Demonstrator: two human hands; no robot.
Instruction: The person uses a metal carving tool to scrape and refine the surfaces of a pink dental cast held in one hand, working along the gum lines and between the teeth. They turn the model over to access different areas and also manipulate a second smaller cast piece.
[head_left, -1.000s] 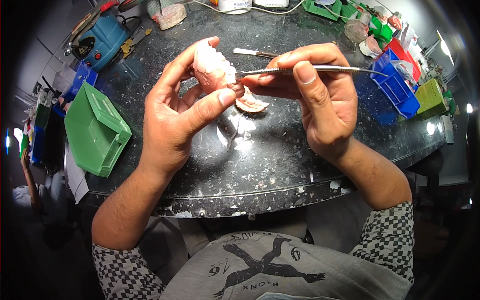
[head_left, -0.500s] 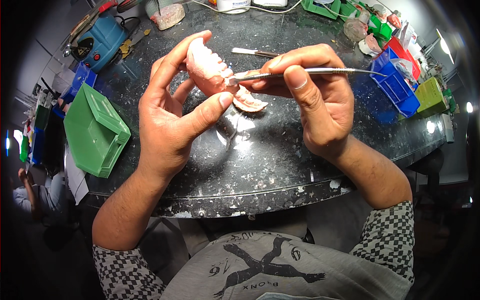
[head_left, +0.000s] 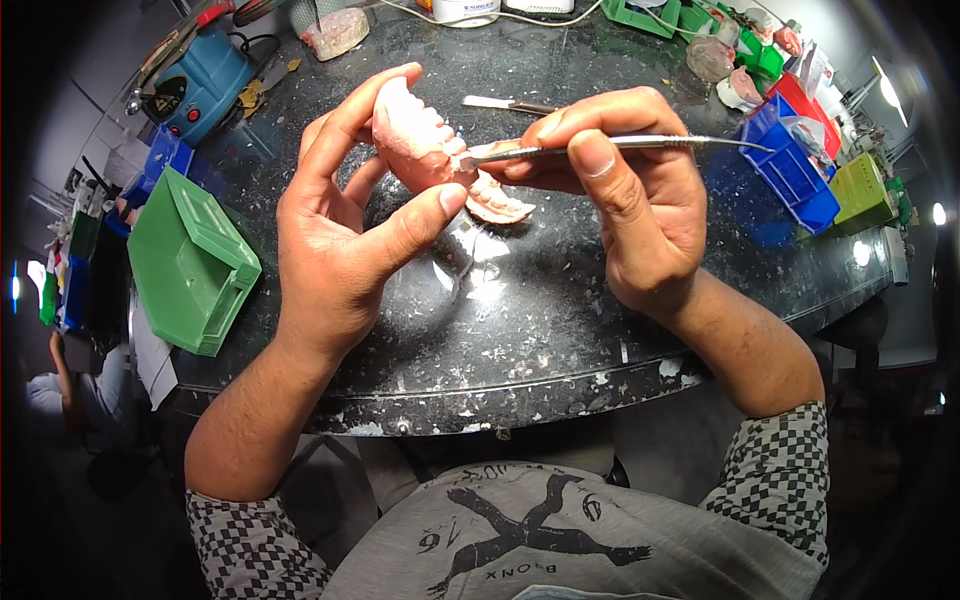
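A pink denture [head_left: 408, 135] with a row of teeth is held up in my left hand [head_left: 340, 215], fingers behind it and thumb at its lower edge. My right hand [head_left: 640, 190] grips a slim metal dental carver [head_left: 640, 142] like a pen. Its working end touches the denture near the teeth by my left thumb; the exact contact is partly hidden. The curved far end points right. Below the carver lies a second toothed piece [head_left: 498, 203], on or just above the table. A knife [head_left: 508, 104] with a dark handle rests behind my hands.
The dark, speckled table [head_left: 500, 340] has a curved front edge. At left stand a green bin [head_left: 190, 262] and a blue machine [head_left: 205, 85]. Blue bins [head_left: 785, 165], a red bin [head_left: 812, 118] and plaster casts [head_left: 740, 90] crowd the right. Another person [head_left: 85, 390] is at far left.
My hands, the denture and the carver stay almost where they were, with only a slight shift at the carver's tip. The person at far left has moved an arm.
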